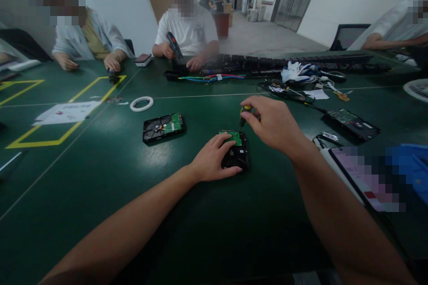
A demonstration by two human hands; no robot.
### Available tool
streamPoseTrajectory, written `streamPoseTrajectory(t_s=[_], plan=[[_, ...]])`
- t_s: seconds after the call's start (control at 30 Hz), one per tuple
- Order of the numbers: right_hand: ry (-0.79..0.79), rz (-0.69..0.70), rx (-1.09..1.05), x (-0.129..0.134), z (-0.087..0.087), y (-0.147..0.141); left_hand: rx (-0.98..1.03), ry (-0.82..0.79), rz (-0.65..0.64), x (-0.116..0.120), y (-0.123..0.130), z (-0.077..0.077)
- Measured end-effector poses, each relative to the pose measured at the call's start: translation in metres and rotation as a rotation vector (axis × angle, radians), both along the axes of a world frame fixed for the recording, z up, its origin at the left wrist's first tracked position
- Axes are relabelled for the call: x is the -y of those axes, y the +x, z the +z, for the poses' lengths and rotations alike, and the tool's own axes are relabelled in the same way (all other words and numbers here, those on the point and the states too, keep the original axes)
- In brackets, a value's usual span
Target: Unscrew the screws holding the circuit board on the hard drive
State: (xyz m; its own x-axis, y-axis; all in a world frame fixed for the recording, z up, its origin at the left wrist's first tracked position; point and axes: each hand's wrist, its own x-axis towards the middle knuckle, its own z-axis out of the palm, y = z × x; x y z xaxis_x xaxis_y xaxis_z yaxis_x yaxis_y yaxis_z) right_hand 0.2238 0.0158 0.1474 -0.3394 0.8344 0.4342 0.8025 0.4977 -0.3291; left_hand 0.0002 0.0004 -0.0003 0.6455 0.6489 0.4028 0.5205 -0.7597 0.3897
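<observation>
A black hard drive (236,158) with a green circuit board (236,138) facing up lies flat on the dark green table. My left hand (214,156) holds it from the left side, its fingers on the board and its thumb along the near edge. Pinched in my right hand (272,120) is a screwdriver (243,118) with a yellow and black handle. It stands nearly upright, with its tip down at the board's far right part; whether the tip sits in a screw is too small to tell.
To the left lie a second hard drive (163,128) and a white tape roll (141,104). Another drive (351,124), a tablet-like device (363,178) and cables with white gloves (296,72) are at right. Across the table, a person holds a power screwdriver (174,44).
</observation>
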Motion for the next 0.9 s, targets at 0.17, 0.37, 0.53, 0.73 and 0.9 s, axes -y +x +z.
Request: streamPoseTrajectory(t_s=[0.17, 0.37, 0.53, 0.73, 0.9], plan=[[-0.001, -0.009, -0.009, -0.0001, -0.0002, 0.0007, -0.006, -0.005, -0.001, -0.0011, -0.0007, -0.0013], [-0.001, -0.013, 0.011, 0.0004, 0.0001, 0.0002, -0.012, 0.000, 0.001, -0.0012, -0.0008, -0.0020], [0.026, 0.004, 0.001, -0.0015, -0.0019, 0.0002, -0.003, -0.016, 0.008, -0.0008, -0.0006, -0.0023], [0.057, 0.008, 0.005, -0.0052, -0.0023, 0.0056, -0.002, -0.008, 0.013, -0.0012, -0.0010, -0.0041], [0.043, 0.047, -0.028, -0.0046, -0.0030, 0.0050, 0.005, -0.014, 0.010, -0.0009, -0.0009, -0.0040]])
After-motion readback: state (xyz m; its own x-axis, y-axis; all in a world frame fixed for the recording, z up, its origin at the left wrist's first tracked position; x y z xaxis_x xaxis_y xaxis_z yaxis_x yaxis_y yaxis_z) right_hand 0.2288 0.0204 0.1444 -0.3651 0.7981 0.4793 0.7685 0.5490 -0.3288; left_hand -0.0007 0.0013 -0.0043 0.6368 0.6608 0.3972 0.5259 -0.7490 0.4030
